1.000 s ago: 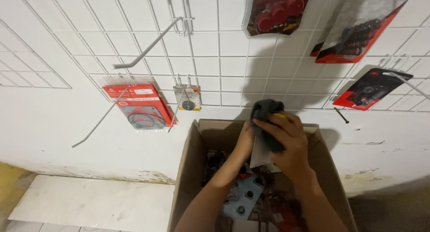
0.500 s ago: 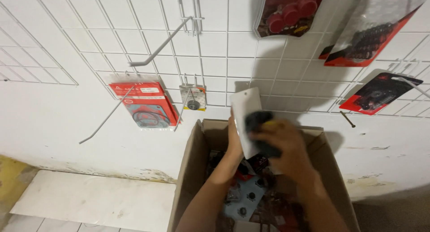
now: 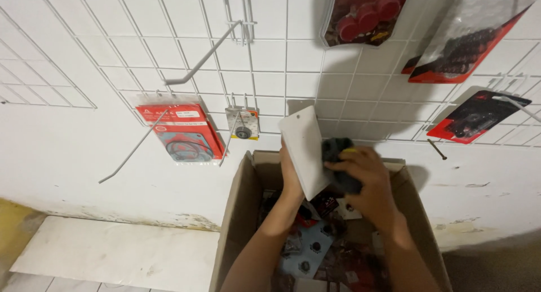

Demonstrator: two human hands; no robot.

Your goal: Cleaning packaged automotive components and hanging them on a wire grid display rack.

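While both hands are raised above the carton, the item between them is a white card-backed packet (image 3: 305,148), plain back toward the viewer, tilted, held just in front of the wire grid.

Left hand (image 3: 291,176): closed on the packet's lower left edge, fingers hidden behind the card.
Right hand (image 3: 363,176): wrapped around a dark bulky part (image 3: 338,156) on the packet's right side, fingers curled tight.

Cardboard box (image 3: 239,207): open-topped, directly beneath the hands, against the wall; holds a jumble of small packaged parts, some on blue cards, some red and black.

White wire grid panel (image 3: 141,44): fixed to the white wall, carrying several long bare hooks.
Red flat packet with a ring-shaped gasket (image 3: 183,131): hanging on the grid, left of the box.
Small card with a round black part (image 3: 243,124): hanging just beside the red packet, near the white card's upper left.
Clear bag of red caps (image 3: 366,13): top of grid.
Two red-and-black blister packs (image 3: 468,35), (image 3: 476,116): upper right.
Pale floor slab (image 3: 112,252): lower left.
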